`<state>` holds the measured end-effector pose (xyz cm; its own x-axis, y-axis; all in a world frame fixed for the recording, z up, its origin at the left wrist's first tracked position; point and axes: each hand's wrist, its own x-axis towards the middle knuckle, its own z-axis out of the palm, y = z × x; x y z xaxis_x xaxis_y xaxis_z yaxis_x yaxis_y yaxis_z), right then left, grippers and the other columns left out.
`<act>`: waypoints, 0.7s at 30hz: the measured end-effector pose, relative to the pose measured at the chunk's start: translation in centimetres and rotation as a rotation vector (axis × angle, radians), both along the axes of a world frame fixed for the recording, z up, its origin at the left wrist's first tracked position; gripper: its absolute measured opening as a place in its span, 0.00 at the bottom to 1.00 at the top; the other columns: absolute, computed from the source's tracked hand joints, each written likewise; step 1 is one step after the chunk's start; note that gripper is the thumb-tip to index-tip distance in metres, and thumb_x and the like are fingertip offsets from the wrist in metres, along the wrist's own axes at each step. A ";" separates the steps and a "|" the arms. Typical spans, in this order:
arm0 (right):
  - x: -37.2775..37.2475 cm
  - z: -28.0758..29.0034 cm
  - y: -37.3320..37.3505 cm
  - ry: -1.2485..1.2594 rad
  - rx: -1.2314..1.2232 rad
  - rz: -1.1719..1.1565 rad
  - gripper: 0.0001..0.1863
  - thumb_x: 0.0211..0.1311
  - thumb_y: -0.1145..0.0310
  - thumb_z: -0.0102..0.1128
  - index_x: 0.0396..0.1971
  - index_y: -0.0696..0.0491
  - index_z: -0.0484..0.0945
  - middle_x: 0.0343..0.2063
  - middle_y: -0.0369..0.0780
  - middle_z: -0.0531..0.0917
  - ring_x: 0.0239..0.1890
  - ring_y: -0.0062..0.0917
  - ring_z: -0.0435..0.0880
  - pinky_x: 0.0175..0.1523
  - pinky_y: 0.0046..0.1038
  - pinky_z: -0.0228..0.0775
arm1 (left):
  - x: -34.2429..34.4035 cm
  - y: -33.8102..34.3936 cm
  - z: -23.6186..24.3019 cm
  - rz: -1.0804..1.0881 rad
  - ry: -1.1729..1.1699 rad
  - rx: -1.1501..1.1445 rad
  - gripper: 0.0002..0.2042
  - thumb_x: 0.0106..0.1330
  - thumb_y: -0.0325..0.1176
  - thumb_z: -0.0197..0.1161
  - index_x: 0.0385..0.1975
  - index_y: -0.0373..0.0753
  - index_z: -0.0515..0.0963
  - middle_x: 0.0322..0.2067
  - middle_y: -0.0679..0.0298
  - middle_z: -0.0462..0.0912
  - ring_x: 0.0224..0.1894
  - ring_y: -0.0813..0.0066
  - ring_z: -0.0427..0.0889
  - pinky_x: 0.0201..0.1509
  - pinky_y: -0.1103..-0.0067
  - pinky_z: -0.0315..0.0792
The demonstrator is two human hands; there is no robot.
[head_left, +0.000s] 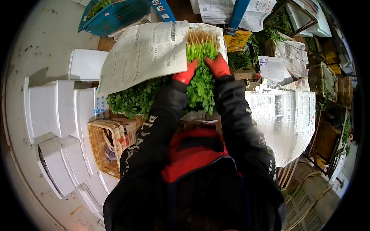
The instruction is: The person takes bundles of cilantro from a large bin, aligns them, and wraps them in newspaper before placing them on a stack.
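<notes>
A bunch of leafy greens (202, 79) lies with its brown roots away from me and its leaves toward me. My left hand (188, 72), in a red glove, presses against the left side of the stems, beside the edge of a newspaper sheet (150, 50). Across from it, my right hand (219, 66), gloved in red too, grips the right side of the same bunch. Both hands are closed around it, and some fingers are hidden by stems and leaves. The newspaper covers part of a wider pile of greens (135, 96) to the left.
White foam boxes (63, 107) and a wicker basket (102, 148) stand on my left. A teal crate (115, 18) sits at the far left. Newspaper sheets (283, 123) hang over the right side, near a yellow crate (237, 39) and a blue post (236, 17).
</notes>
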<state>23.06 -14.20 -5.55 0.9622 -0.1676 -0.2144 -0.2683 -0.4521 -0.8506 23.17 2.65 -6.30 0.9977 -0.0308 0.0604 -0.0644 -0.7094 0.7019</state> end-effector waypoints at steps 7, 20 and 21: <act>0.3 -4.7 -3.6 0.032 0.301 0.084 0.43 0.58 0.46 0.58 0.59 0.67 0.60 0.51 0.51 0.75 0.54 0.33 0.73 0.58 0.29 0.62 | -0.5 2.1 0.0 -0.095 -0.183 0.139 0.34 0.54 0.50 0.65 0.58 0.36 0.67 0.55 0.49 0.70 0.57 0.49 0.67 0.62 0.66 0.58; -0.3 -2.8 0.5 0.019 -0.479 0.030 0.38 0.51 0.51 0.63 0.59 0.55 0.63 0.40 0.48 0.79 0.43 0.45 0.77 0.46 0.42 0.70 | -1.2 1.9 2.3 -0.026 -0.040 0.299 0.27 0.55 0.41 0.62 0.54 0.36 0.70 0.50 0.47 0.74 0.53 0.47 0.71 0.58 0.64 0.63; -0.3 -1.7 0.2 -0.001 -0.564 0.084 0.38 0.50 0.51 0.64 0.59 0.55 0.64 0.40 0.48 0.78 0.43 0.45 0.77 0.45 0.41 0.70 | -1.7 1.8 3.4 -0.020 -0.069 0.259 0.28 0.55 0.41 0.62 0.55 0.35 0.69 0.50 0.46 0.74 0.53 0.47 0.71 0.58 0.64 0.63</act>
